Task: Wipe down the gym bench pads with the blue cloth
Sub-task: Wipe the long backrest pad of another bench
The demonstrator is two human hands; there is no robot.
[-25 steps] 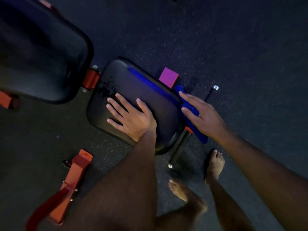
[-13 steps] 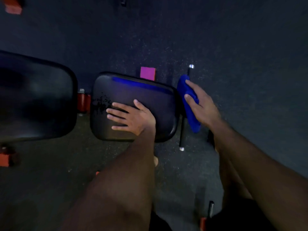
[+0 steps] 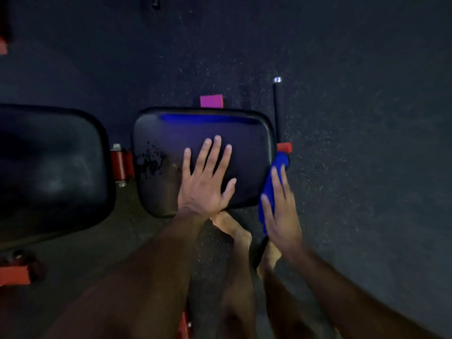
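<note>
Dark speckled rubber gym floor fills the view. On it, the large black padded backrest pad sits at left, with the smaller black vinyl seat pad just right of it; a red metal hinge bracket sits in the gap between them. The seat pad has a patch of flaked, cracked vinyl near its left edge.

Left hand is flat on the seat pad, fingers straight and spread, bracing it and holding nothing. Right hand presses the folded blue cloth against the pad's right side edge, fingers laid straight along it. Can't tell if the thumb wraps the cloth.

Thin black metal bar with chrome tip runs up behind that edge, with a small red block at its base. Small magenta square lies on the floor beyond the pad's far edge.

Judgement: side-edge pass on the seat pad.
- Keep the left hand loading the pad so it doesn't rock.
- Run the cloth the full edge length with steady pressure and overlapping strokes.
- Go light over the flaked patch, which could snag or shed.
- Backrest is probably still to do.
</note>
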